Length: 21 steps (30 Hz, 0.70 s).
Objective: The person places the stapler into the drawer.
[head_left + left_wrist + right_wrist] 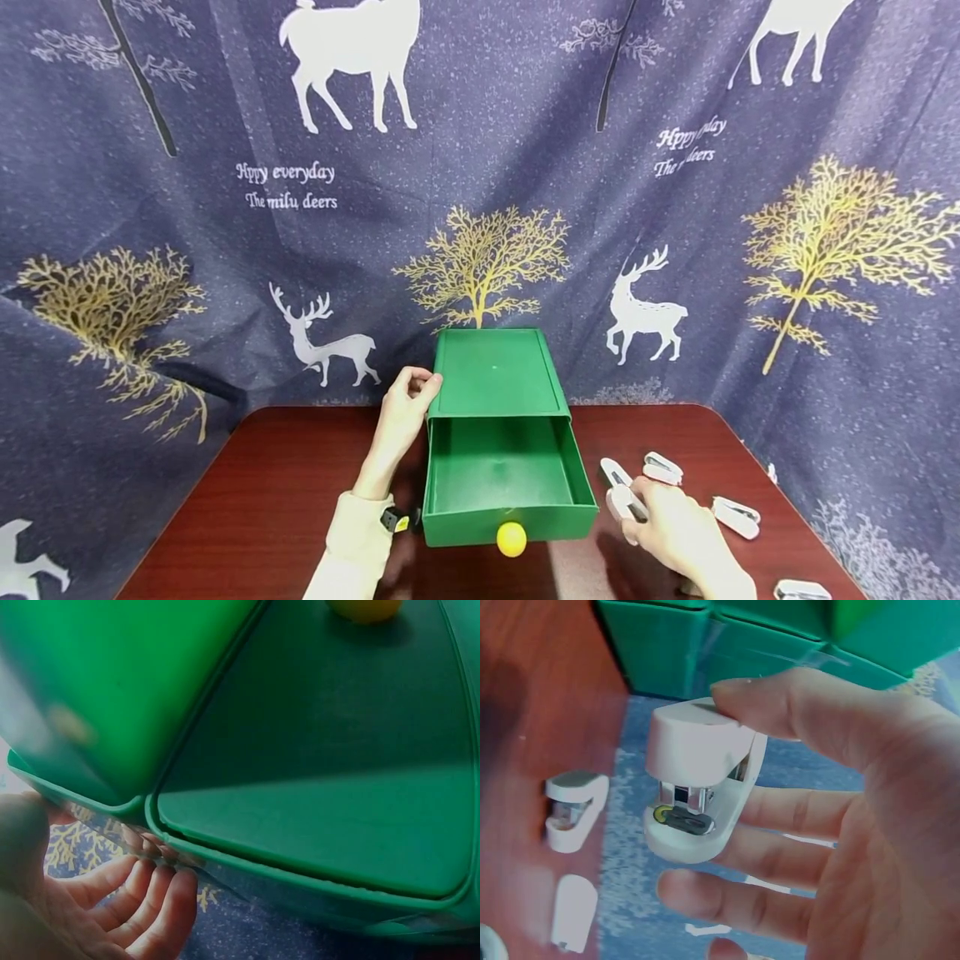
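Observation:
A green box stands on the table with its drawer pulled out; no contents show in the drawer. A round yellow knob is on the drawer's front. My left hand rests against the box's left side, and in the left wrist view its fingertips lie by the box wall, loosely bent. Right of the drawer, my right hand holds a small white stapler between thumb and fingers. A second white stapler lies just beyond it.
More small staplers lie on the right of the table: one stapler behind my right hand, another stapler to its right, and a stapler near the bottom edge. A dark blue deer-patterned curtain hangs behind the reddish-brown table.

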Tool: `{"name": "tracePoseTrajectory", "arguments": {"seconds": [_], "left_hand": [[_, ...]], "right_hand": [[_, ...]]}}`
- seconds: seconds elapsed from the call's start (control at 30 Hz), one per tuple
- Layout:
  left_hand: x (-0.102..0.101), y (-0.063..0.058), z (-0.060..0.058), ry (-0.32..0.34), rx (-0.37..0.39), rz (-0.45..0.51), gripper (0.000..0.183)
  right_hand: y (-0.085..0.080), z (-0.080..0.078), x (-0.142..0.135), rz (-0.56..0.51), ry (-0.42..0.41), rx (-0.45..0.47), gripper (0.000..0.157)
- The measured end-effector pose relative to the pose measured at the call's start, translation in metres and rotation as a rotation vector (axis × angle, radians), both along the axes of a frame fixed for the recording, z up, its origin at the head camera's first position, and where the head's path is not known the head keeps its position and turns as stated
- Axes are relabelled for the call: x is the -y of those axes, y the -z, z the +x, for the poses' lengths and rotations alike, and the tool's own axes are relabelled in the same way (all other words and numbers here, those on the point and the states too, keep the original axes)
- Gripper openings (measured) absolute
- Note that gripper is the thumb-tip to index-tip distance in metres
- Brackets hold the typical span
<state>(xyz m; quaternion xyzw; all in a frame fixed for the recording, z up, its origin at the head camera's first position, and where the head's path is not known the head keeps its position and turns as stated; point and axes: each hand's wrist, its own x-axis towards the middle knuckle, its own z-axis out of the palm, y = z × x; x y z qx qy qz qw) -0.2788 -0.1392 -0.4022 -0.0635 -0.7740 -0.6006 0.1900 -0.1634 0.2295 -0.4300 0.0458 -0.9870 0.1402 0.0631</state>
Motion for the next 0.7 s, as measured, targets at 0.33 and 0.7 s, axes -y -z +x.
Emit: {"name": "tracePoseTrajectory", "arguments": {"seconds": [0.33,0.7], "left_hand": [[0.000,0.000,-0.001,0.003,0.007,-0.001,0.024],[0.000,0.001,-0.002,0.002,0.008,0.011,0.023]], "right_hand": [[-0.021,0.002,0.007,-0.057,-0.031,-0.180,0.024],[-0.052,0.002,0.019,-0.067,-0.032,-0.310,0.029]]}}
